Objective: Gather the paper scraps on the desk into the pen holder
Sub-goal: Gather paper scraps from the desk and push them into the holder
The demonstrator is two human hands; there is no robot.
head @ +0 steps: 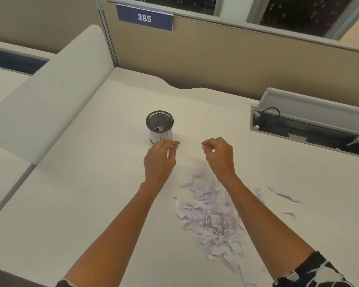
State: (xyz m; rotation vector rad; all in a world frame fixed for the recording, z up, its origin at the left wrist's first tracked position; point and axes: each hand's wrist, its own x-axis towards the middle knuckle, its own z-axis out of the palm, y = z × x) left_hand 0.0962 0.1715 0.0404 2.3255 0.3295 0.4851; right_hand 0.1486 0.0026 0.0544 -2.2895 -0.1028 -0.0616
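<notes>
A black mesh pen holder (pixel 159 126) with a white label stands upright on the white desk (pixel 91 193); a small pale bit lies at its bottom. A pile of torn white and lilac paper scraps (pixel 211 214) lies nearer to me, between my forearms. My left hand (pixel 160 160) hovers just in front of the holder, its fingertips pinched on a tiny pale scrap. My right hand (pixel 220 156) hovers to the right of the holder at the same height, also pinched on a small pale scrap.
Two stray scraps (pixel 284 196) (pixel 289 214) lie right of the pile. An open cable tray (pixel 309 125) with a raised lid and a black cable sits at the right. A beige partition with a "385" sign (pixel 144 18) is behind, and a low white divider (pixel 50 90) runs along the left.
</notes>
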